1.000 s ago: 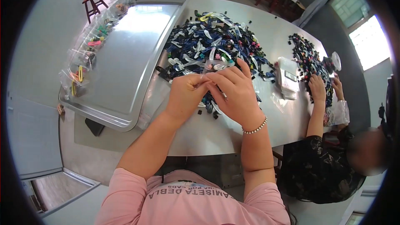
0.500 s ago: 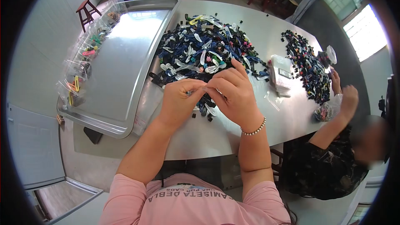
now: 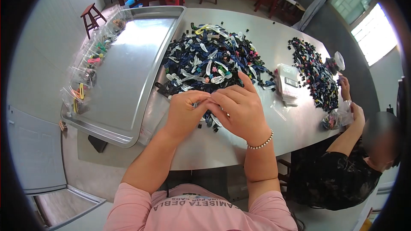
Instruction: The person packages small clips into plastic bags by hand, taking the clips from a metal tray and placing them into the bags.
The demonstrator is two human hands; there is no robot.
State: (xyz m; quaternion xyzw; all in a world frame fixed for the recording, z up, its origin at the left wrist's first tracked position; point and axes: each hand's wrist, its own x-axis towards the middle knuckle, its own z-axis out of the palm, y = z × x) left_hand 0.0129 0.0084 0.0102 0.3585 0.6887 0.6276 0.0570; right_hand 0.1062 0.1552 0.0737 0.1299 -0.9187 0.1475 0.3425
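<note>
My left hand (image 3: 185,112) and my right hand (image 3: 240,110) meet at the fingertips just in front of a large pile of hair clips (image 3: 201,55). Both are pinched closed, on something too small or hidden to make out. A beaded bracelet (image 3: 262,142) circles my right wrist. The pile holds black, navy and white clips, with a few yellow and pink pieces. Some dark clips lie under and beside my fingers. Clear plastic bags (image 3: 150,122) lie on the metal table (image 3: 205,154) to the left of my left hand.
On the left is a large metal tray (image 3: 128,68) with bagged clips (image 3: 95,60) along its far-left side. A stack of clear bags (image 3: 287,81) lies right of the pile. Beyond it, a co-worker (image 3: 338,171) holds a filled bag (image 3: 334,119) beside a second clip pile (image 3: 314,72).
The view has tilted slightly, so the table appears lower. My hands remain pinched together, with the fingers shifted a little. The co-worker's near hand has lowered to the filled bag.
</note>
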